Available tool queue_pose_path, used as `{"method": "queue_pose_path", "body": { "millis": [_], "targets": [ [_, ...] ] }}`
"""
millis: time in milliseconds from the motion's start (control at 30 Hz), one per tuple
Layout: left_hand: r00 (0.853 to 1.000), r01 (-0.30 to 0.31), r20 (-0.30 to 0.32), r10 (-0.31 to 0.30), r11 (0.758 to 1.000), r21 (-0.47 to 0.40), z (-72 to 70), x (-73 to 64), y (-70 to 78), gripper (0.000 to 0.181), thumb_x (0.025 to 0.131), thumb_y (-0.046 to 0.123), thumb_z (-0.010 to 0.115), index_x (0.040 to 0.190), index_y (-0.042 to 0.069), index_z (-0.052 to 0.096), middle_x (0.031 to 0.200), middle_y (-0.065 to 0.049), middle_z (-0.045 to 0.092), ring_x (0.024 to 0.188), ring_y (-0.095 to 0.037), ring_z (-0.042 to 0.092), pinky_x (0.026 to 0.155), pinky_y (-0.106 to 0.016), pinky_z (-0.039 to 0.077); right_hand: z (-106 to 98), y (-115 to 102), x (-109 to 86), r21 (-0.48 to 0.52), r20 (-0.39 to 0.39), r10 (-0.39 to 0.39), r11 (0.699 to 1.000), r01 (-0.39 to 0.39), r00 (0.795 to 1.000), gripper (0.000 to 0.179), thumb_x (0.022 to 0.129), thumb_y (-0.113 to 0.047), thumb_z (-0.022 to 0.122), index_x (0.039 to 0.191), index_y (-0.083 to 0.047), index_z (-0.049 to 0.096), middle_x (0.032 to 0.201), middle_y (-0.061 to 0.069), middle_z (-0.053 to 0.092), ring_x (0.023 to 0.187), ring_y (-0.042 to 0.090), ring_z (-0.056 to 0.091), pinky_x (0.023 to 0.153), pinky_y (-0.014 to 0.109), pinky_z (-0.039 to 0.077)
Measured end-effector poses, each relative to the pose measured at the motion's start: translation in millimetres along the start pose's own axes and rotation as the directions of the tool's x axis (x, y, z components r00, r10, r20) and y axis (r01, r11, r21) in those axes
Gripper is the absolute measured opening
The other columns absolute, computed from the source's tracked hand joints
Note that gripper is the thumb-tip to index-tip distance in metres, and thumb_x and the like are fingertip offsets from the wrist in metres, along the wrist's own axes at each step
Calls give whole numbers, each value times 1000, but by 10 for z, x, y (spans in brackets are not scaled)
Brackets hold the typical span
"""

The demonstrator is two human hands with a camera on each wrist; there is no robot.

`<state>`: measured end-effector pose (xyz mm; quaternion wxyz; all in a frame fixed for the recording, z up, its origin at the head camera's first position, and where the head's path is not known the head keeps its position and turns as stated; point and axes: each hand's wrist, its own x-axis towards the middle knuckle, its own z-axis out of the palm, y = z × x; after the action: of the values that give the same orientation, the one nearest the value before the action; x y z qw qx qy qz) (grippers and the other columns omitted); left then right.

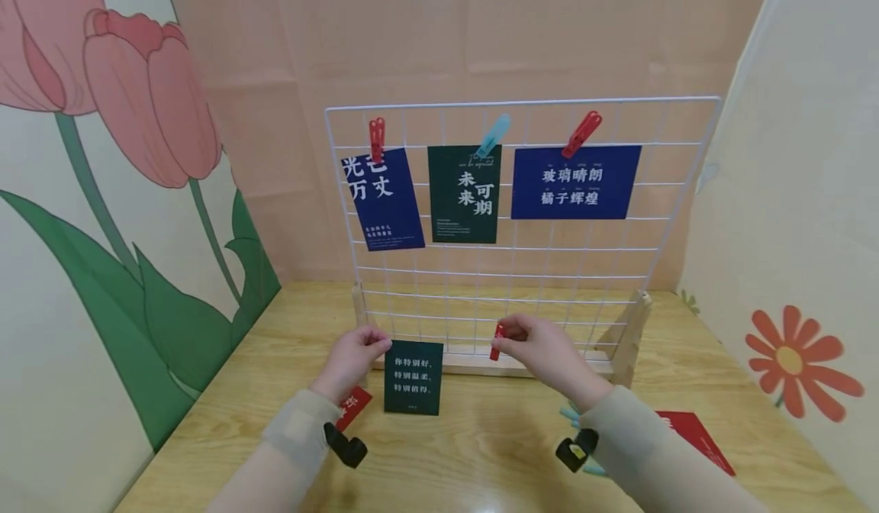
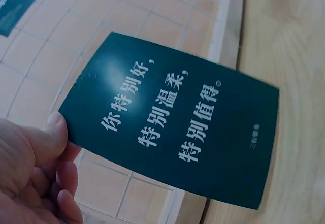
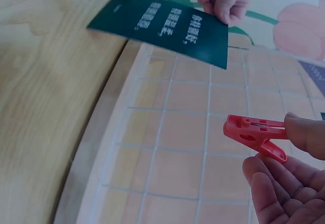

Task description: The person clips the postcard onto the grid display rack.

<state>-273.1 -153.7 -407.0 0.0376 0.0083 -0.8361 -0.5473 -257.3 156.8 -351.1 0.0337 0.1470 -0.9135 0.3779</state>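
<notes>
My left hand (image 1: 357, 360) pinches a dark green card (image 1: 413, 378) by its upper left corner, thumb in front. White lettering on the card faces me, and it hangs upright before the lower part of the white wire grid (image 1: 542, 274). To the right, my right hand (image 1: 539, 345) holds a red clothespin (image 3: 256, 132) between thumb and fingers at its handle end. The clothespin's nose points away from the hand, toward the left. A gap separates the clothespin from the green card.
On the grid hang a blue card (image 1: 387, 211), a green card (image 1: 463, 208) and a wide blue card (image 1: 570, 192), each under a clothespin. The grid stands in a wooden base (image 1: 628, 337). Red cards (image 1: 697, 437) and light blue clothespins (image 1: 594, 469) lie on the table.
</notes>
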Motion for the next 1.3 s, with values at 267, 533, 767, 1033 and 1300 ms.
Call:
{"method": "queue_pose_path", "body": {
  "millis": [267,533,767,1033,1300],
  "targets": [
    [1000,-1,-17,0,1000,-16,-141,98,73,11,95,19,62,96,9,66,96,-5,63,91,-23,52,83,-38,43,12,-222,98,3,3,-47,999,47,999,41,88,-36,70,119,-10,63,100,-2,66,89,15,61,79,37,52],
    [998,-8,-59,8,1000,6,-255,185,239,15,96,23,61,98,10,67,101,-6,64,95,-26,52,87,-41,42,29,-408,194,39,5,-49,998,49,999,41,89,-37,69,120,-11,63,101,-1,66,88,18,60,79,38,51],
    [996,-36,-86,37,999,11,-306,274,350,17,95,26,62,98,10,67,103,-7,64,98,-26,52,86,-42,43,44,-563,298,60,4,-71,996,70,997,39,89,-38,68,119,-12,64,100,-2,67,88,18,61,80,39,50],
    [991,-43,-125,44,999,6,-325,340,481,20,94,26,64,100,7,68,106,-9,65,104,-27,55,91,-45,43,78,-731,408,104,-38,-115,988,118,993,35,90,-31,69,118,-11,63,99,-1,67,88,18,62,81,39,51],
    [987,-57,-152,57,998,7,-384,400,540,21,95,25,63,100,5,68,102,-10,64,98,-25,53,84,-40,43,192,-843,505,170,-81,-134,975,146,988,36,90,-31,69,118,-11,62,100,-1,68,90,18,62,80,37,52]
  ]
}}
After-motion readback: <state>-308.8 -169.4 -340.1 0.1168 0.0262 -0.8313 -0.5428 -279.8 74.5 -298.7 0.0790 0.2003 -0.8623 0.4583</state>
